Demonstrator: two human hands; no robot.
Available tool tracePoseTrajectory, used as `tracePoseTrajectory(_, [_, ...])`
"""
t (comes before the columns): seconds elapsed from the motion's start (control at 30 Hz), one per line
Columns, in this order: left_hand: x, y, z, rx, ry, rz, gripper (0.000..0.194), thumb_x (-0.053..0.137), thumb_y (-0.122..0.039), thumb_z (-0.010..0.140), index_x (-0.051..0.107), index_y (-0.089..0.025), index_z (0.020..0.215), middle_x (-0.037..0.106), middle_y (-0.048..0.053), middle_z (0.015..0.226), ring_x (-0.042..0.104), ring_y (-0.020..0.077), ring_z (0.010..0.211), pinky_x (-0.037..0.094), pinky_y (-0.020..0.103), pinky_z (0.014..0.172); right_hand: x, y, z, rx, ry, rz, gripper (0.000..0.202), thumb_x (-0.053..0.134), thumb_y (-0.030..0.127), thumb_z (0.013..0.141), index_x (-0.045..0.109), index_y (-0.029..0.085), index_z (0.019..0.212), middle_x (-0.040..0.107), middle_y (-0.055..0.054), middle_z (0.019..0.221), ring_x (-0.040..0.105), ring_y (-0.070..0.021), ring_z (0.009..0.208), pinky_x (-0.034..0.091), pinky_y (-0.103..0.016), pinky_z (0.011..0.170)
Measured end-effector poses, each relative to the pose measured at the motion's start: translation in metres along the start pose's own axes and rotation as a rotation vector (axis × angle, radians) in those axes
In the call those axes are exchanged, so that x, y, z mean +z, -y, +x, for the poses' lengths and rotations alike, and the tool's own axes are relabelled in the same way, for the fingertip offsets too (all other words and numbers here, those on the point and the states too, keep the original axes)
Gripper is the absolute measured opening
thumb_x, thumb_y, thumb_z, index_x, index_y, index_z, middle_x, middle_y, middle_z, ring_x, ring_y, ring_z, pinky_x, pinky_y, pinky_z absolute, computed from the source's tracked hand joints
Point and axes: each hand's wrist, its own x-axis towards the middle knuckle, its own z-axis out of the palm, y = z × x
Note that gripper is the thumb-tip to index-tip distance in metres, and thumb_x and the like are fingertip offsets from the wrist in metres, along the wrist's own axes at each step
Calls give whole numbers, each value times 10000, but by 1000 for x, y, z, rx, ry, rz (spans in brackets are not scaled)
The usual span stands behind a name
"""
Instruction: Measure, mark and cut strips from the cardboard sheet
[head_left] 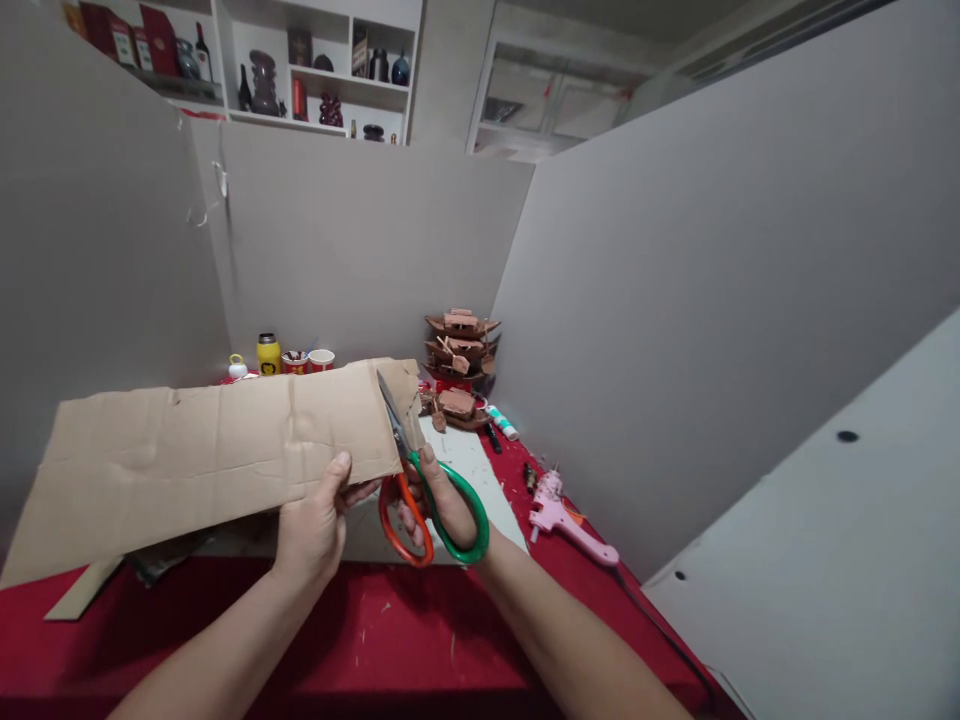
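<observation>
My left hand (313, 525) grips the lower edge of a long sheet of brown cardboard (217, 450), thumb on top and fingers underneath. The sheet stretches off to the left above the table. My right hand (446, 500) holds scissors (469, 515) with one green and one orange handle loop. Their blades lie across the cardboard near its right end, along a cut line, and a ragged strip (409, 400) hangs to the right of them. Part of my right hand's fingers is hidden behind the handles.
Stacked brown model boats (461, 350) stand at the back right of the red-covered table (390, 640). A pink glue gun (562, 520) with a cable and a white-and-green tube (502, 422) lie at right. A yellow bottle (268, 354) and paper cups (322, 360) stand behind. Grey panels (360, 220) enclose the table.
</observation>
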Motion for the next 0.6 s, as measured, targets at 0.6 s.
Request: tracePoseTrajectory(0.6, [-8, 13, -5, 126, 9, 129, 342, 831, -251, 644, 692, -201, 952, 744, 62, 978, 654, 303, 1073, 567, 441, 889, 1, 0, -10, -67, 109, 20, 779, 327, 898, 706, 573, 160, 677, 548, 16, 469, 524, -95, 364, 416, -199, 382])
